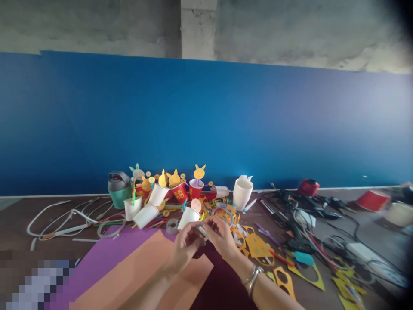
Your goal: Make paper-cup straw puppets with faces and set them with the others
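My left hand (pixel 184 249) and my right hand (pixel 223 241) meet above the colored paper, fingertips pinched together. Between them is a small pale strip (pixel 203 232), partly covered by the fingers; its exact kind is too small to tell. Just beyond the fingers, a white paper cup (pixel 188 218) leans with a pink paper disc (pixel 195 205) at its rim. Beneath my forearms lie an orange paper sheet (pixel 142 267), a purple sheet (pixel 109 245) and a dark maroon sheet (pixel 222 280). A roll of clear tape (pixel 172 226) rests left of that cup.
Red paper cups (pixel 179 193) with yellow paper animal heads line the blue partition (pixel 206 120). A green jug (pixel 120 191) stands left, stacked white cups (pixel 242 193) right of centre. Yellow paper scraps (pixel 258 247), a glue gun (pixel 298 232), cables and a power strip (pixel 371 258) spread rightward.
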Action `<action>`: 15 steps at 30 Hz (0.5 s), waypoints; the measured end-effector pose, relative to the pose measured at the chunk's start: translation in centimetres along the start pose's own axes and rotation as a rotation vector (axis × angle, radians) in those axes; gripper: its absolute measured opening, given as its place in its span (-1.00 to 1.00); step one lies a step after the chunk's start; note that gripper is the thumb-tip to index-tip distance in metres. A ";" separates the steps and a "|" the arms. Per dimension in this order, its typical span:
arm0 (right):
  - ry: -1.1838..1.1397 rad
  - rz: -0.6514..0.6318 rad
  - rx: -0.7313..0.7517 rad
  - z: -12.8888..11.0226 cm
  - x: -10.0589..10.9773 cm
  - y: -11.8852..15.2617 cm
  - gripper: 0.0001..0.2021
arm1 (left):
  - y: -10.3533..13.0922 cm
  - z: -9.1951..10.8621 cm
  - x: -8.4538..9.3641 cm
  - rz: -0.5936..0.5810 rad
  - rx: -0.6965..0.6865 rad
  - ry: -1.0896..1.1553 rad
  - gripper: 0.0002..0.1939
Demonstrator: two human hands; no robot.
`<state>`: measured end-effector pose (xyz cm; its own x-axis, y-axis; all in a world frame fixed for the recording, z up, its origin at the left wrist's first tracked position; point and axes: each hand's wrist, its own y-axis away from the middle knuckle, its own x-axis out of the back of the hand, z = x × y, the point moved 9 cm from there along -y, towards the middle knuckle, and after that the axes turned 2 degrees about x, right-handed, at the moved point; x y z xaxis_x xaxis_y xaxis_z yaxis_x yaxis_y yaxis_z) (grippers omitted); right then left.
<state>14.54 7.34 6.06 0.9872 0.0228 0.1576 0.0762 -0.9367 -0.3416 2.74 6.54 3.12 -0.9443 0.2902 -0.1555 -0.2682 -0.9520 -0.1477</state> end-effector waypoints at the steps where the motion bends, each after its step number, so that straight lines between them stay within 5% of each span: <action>1: 0.058 0.005 0.048 -0.8 0.1 0.1 -0.80 | 0.0 -0.1 0.1 0.022 -0.006 -0.012 -0.65; 5: 0.202 0.010 0.179 -3.4 0.3 0.4 -0.78 | 0.4 0.0 -0.2 0.051 -0.043 -0.002 -0.72; 11: -0.223 -0.203 -0.127 -1.2 -0.5 0.1 -0.79 | 0.3 1.2 0.5 0.110 -0.066 0.070 -0.54; 15: -0.085 -0.375 -0.147 -0.5 -1.0 0.0 -0.81 | -0.1 2.0 1.8 0.170 -0.074 -0.013 -0.36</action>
<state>13.50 7.19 6.36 0.9034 0.3949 0.1672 0.4180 -0.8979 -0.1382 0.69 6.91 4.83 -0.9774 0.1242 -0.1713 -0.0906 -0.9773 -0.1917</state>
